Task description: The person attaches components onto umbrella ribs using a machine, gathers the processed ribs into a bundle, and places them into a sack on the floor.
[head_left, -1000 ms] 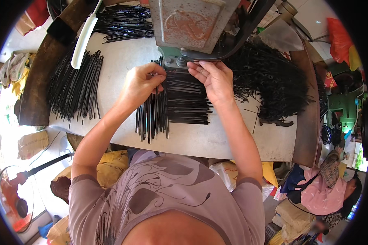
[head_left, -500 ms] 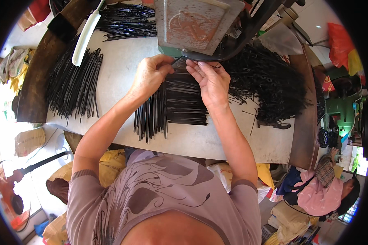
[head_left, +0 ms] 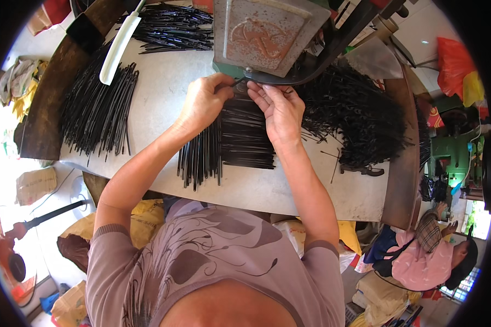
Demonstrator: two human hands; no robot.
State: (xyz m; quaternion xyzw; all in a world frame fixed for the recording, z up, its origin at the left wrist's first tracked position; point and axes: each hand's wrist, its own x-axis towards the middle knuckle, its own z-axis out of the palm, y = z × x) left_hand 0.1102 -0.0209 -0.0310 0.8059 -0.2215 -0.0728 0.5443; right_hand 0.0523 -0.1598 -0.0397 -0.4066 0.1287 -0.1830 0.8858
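Both of my hands meet at the foot of a grey machine with a raised reddish emblem on its cover. My left hand pinches a thin black umbrella rib, whose end reaches under the machine's head. Just to its right, my right hand has its palm partly turned up and its fingertips pinched close to the same spot. A little dark metal shows by those fingers, but most of what they hold is hidden. Below the hands lie a crosswise stack of black ribs and a lengthwise bundle.
More black rods lie at the left and a further bundle at the back. A tangled heap of black ribs fills the right side. A white curved strip and a dark lever overhang the metal-topped table. Another person sits at far right.
My hands stay almost in place at the machine, with the left one shifting very slightly. The whole view has moved a little. At far right, the other person's arm has shifted.
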